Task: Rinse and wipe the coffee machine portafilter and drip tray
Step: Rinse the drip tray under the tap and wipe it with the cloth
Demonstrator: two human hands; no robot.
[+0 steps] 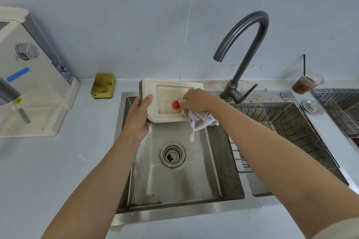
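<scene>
A brushed stainless-steel sink (180,184) with a round perforated drain strainer (172,154) lies nearest. Above its far end, the left hand (140,114) clamps the left edge of the cream plastic drip tray (155,103), thumb on top, holding it tilted over the basin. The right hand (196,100) is closed around a crumpled white cloth (200,120), pressing it into the tray's rectangular recess beside a small red float (175,104). Behind, a worn yellow sponge (103,85) lies on the counter, and a curved grey faucet (242,52) rises.
</scene>
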